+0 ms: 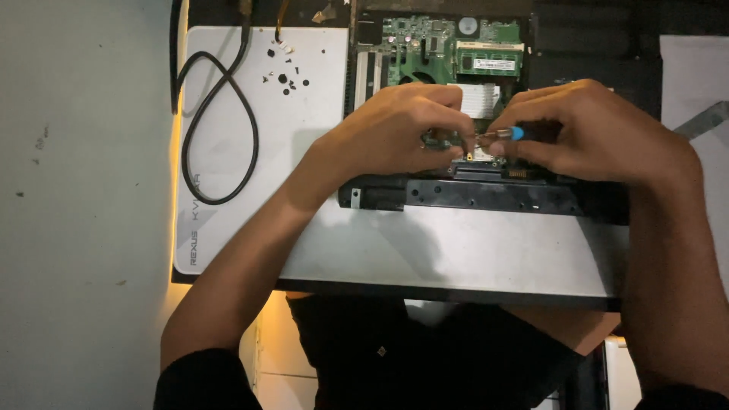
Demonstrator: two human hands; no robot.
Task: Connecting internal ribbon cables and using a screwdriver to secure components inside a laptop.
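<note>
An opened laptop lies on the table with its green circuit board exposed at the far side. My right hand grips a small screwdriver with a blue collar, its tip pointing left at a spot near the black hinge strip. My left hand rests on the board just left of the tip, fingertips pinched around something small that I cannot make out. Both hands meet over the same spot.
A white mat lies under the laptop's left side, with several small dark screws on it. A black cable loop curls across the mat. A grey wall or surface fills the left.
</note>
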